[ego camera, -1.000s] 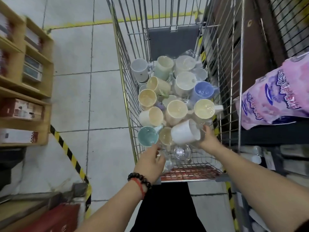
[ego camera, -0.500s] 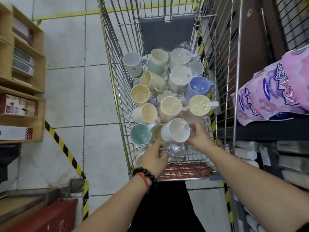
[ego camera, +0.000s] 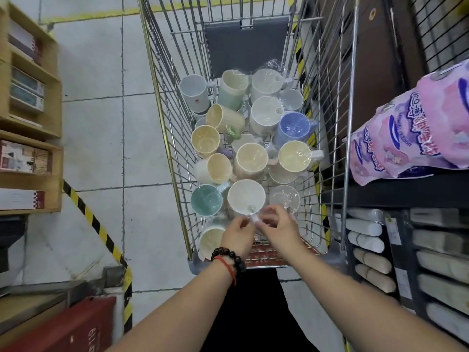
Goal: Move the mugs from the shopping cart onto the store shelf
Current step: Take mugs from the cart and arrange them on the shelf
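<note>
Both hands meet at the near rim of a white mug [ego camera: 245, 196], which sits at the near end of the shopping cart [ego camera: 177, 138] among the other wrapped mugs. Left hand [ego camera: 237, 236] and right hand [ego camera: 280, 231] have fingers curled, apparently pinching the clear plastic wrap at the rim; exact contact is blurred, cannot tell for certain.

Risk: wrap may slip or tear, dropping the mug onto its neighbours, e.g. the teal mug [ego camera: 206, 200].

Hidden: the white mug's handle, lower mug layers, and the target shelf's free space.
</note>
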Demonstrator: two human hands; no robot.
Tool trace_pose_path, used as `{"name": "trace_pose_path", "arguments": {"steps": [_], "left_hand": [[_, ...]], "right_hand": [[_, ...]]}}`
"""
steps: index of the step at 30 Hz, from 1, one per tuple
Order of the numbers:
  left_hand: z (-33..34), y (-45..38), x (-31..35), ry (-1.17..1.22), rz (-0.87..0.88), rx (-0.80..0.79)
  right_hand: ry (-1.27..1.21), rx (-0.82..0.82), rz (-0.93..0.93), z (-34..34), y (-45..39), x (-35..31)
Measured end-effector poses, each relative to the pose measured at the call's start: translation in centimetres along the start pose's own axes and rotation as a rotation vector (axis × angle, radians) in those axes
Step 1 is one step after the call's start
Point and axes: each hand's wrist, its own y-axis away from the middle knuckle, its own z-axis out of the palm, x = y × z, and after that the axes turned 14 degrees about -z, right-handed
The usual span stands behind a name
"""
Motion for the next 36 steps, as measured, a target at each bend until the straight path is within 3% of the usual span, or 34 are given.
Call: {"name": "trace_pose_path", "arguments": {"steps": [4,7,9,12,16,18,21,27,30,36], "left_hand": [[0.2,-0.6,0.2,0.091,-0.028,0.015],[0.0,-1.1,0.0,0.093,-0.014,0.094],[-0.1,-1.6,-0.1,0.053,-0.002,0.15],[-0.2,-2.1,-0.1,-0.065,-0.003,0.258],[-0.2,-2.3,0.2,-0.184,0.004,0.329],[-0.3,-2.4,0.4,-0.246,0.009,0.34],[-0.4,-2.7,0.8,-0.312,-0.01,0.307],[-1.3,-4.0,0.9,-0.362,0.009,0.236],[-1.4,-4.0,1.2,-0.35,0.005,0.261],[-1.3,-3.6,1.6,-0.303,0.031,0.302]], "right_hand": [[-0.501,-0.11,0.251,0.2,0.2,-0.5],[-0.686,-0.215,0.34,-0.1,0.2,-1.0],[-0.672,-0.31,0.347,-0.5,0.0,-1.6],[-0.309,-0.348,0.248,-2.1,-1.5,-2.6],[0.121,0.227,0.002,-6.2,-5.2,-5.2],[0.227,0.341,-0.149,-8.1,-7.3,-6.4],[0.439,0.204,-0.219,-9.8,-10.6,-6.9],[0.762,-0.055,-0.002,-10.2,-13.0,-5.4],[0.823,-0.098,-0.034,-9.3,-11.2,-4.4],[1.124,-0.364,-0.137,-7.8,-8.6,-2.1]]}}
